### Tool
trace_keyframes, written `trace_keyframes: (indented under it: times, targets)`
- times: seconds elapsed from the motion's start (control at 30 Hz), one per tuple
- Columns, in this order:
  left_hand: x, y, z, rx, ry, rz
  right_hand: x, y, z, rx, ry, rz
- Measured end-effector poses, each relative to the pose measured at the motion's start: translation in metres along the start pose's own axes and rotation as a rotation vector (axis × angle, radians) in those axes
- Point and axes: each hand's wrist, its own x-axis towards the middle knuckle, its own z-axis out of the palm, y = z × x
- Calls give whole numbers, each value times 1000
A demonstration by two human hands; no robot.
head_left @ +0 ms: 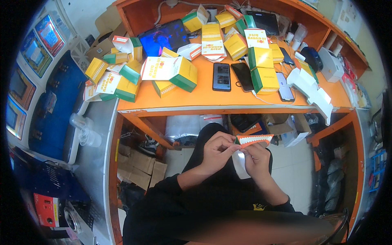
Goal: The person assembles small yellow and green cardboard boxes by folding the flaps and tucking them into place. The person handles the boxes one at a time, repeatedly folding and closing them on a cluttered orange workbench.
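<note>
From my remote station, I had both hands' fingers clamped on the orange-and-white carton: the left hand pinched its left end, the right hand its lower edge, above the lap, before the table holding yellow-green boxes.

Right of centre: carton shows orange-red, white tooth-like zigzag band, green at left end. Counter, upper half: orange, whitish front edge. Boxes, upper middle: yellow, green and white panels. Screen, upper left of centre, glows blue. Sleeve, lower middle: black.
</note>
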Motion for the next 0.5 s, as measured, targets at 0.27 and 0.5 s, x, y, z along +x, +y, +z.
trace_keyframes:
  times: [0.27, 0.5]
  targets:
    - [1, 5, -3, 143, -144, 98, -5, 12, 2, 104, 43, 132]
    - [-3, 3, 8, -329, 10, -224, -6, 15, 8, 423, -71, 188]
